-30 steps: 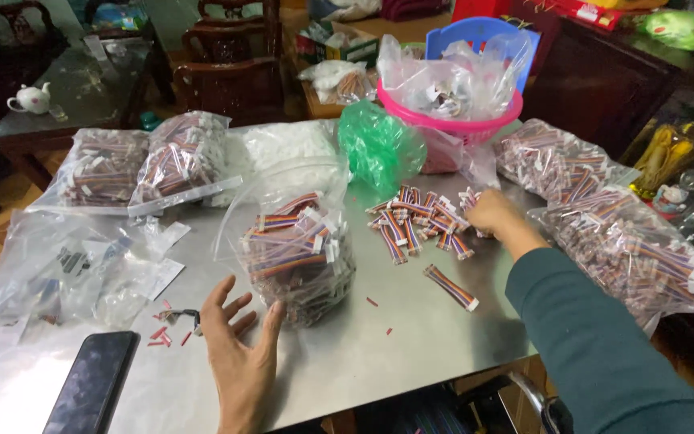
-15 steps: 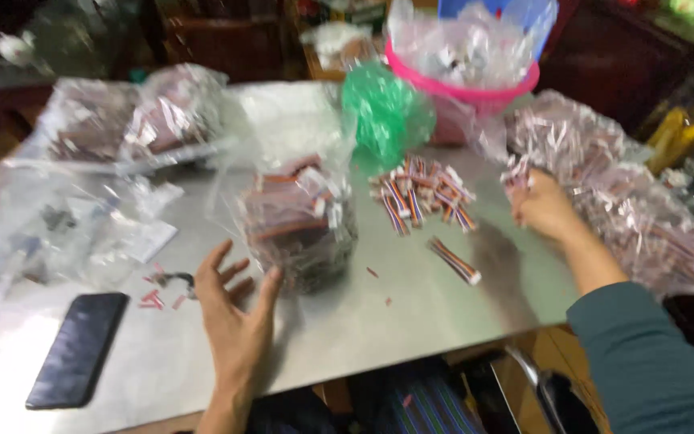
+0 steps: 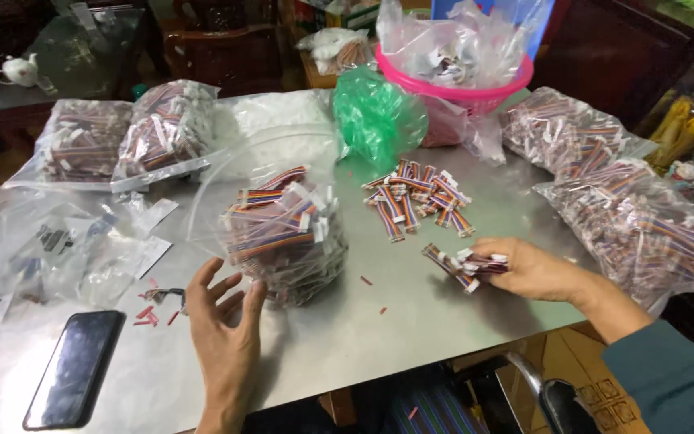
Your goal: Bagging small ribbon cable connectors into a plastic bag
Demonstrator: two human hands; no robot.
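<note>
R hand (image 3: 528, 269) is closed round a small bundle of striped ribbon-cable pieces (image 3: 461, 266) w/ white connector ends, held just above the bench (image 3: 411, 321), right of centre; L hand (image 3: 222, 321) lies open, fingers spread, palm down on the bench, fingertips touching or nearly touching the base of a clear bag of the same cables (image 3: 287, 237); can't tell which for sure

A loose pile of cable pieces (image 3: 417, 197) sits near the bench centre, behind the R hand & apart from it; two big filled bags (image 3: 636, 209) lie along the right edge; two more packed bags (image 3: 126, 141) at far left; a green plastic bag (image 3: 375, 116) & a pink basket (image 3: 475, 88) lined w/ clear plastic stand at the back; a black phone (image 3: 74, 370) lies face up front left, w/ small red offcuts (image 3: 150, 313) beside it

Step in hand, as I read it: gathering loose pieces into a bundle for bagging, w/ the centre bag steadied; next move likely calls for carrying the bundle across to that bag's mouth, L hand holding it open, keeping the pieces aligned so none slip out
</note>
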